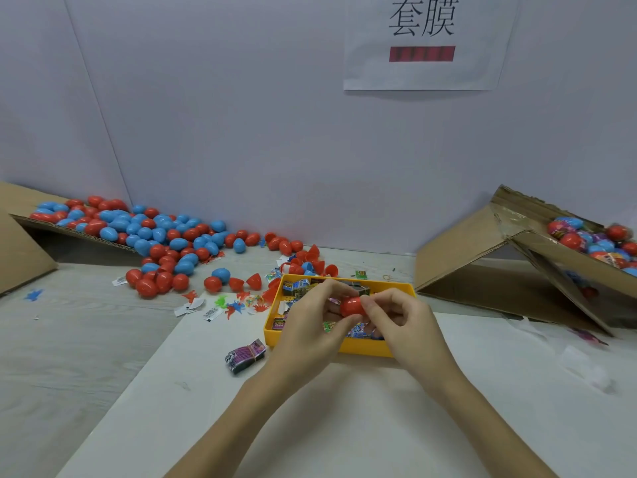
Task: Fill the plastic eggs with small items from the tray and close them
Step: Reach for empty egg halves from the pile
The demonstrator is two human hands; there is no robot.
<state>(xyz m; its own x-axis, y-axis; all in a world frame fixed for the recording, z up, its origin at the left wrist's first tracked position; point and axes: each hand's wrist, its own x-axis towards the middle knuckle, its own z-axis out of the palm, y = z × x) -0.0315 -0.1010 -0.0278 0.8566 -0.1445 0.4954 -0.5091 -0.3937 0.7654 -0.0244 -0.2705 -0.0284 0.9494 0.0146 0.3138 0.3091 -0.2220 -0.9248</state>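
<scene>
Red egg (352, 306) half-hidden btwn hands

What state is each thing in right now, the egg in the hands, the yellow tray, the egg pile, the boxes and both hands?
Red egg: held over the tray between both hands; whether it's fully closed is hidden.
Left hand: fingers curled round the egg.
Right hand: pinching the egg's end.
Yellow tray: flat on the table, holding small packets.
Egg pile: mostly closed, some open red halves near the tray.
Left cardboard box: tipped over, eggs spilled out.
Right cardboard box: flaps open, wrapped eggs inside.
</scene>
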